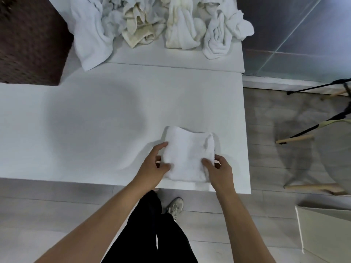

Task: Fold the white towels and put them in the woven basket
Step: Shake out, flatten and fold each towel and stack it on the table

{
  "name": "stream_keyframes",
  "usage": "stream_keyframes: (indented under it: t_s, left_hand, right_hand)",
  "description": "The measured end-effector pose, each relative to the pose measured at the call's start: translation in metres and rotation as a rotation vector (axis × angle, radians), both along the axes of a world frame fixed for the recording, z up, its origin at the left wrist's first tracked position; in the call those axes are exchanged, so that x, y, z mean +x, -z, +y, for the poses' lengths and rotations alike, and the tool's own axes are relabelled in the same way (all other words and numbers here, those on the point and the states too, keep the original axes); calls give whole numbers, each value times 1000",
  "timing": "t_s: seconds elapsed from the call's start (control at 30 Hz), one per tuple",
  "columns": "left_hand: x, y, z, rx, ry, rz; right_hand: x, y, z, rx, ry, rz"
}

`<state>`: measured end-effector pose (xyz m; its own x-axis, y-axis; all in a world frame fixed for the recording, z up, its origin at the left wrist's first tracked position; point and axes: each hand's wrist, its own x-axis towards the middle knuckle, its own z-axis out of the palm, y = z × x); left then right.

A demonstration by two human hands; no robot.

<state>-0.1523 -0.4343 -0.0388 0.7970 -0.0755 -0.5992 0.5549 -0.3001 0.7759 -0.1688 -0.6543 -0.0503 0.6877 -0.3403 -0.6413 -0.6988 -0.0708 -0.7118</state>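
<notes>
A small folded white towel (187, 154) lies near the front right edge of the white table (95, 120). My left hand (153, 166) pinches its left side, thumb on top and fingers tucked along the edge. My right hand (218, 170) pinches its lower right corner the same way. A heap of crumpled white and cream towels (161, 25) sits at the back of the table. The dark brown woven basket (28, 38) stands at the back left.
The table's right edge drops to a grey tiled floor. A chair with wooden legs (322, 149) and black tripod legs (319, 88) stand to the right. A pale box (326, 228) sits at the lower right. My legs are below the table's front edge.
</notes>
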Motion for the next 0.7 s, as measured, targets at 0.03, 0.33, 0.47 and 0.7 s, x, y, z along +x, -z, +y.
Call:
stream_keyframes:
  t_s: [0.03, 0.33, 0.47, 0.7]
  left_hand:
    - [-6, -5, 3, -1, -12, -10]
    - [-38, -64, 74, 20, -169, -184]
    - [-50, -88, 120, -6, -240, -245]
    - [-68, -119, 246, 16, -376, -313]
  right_hand:
    - [-4, -7, 5, -5, -31, -22]
    - [-1, -68, 72, -161, -292, -157]
    - [9, -91, 119, -170, -391, -216]
    - [27, -124, 256, -79, -502, -293]
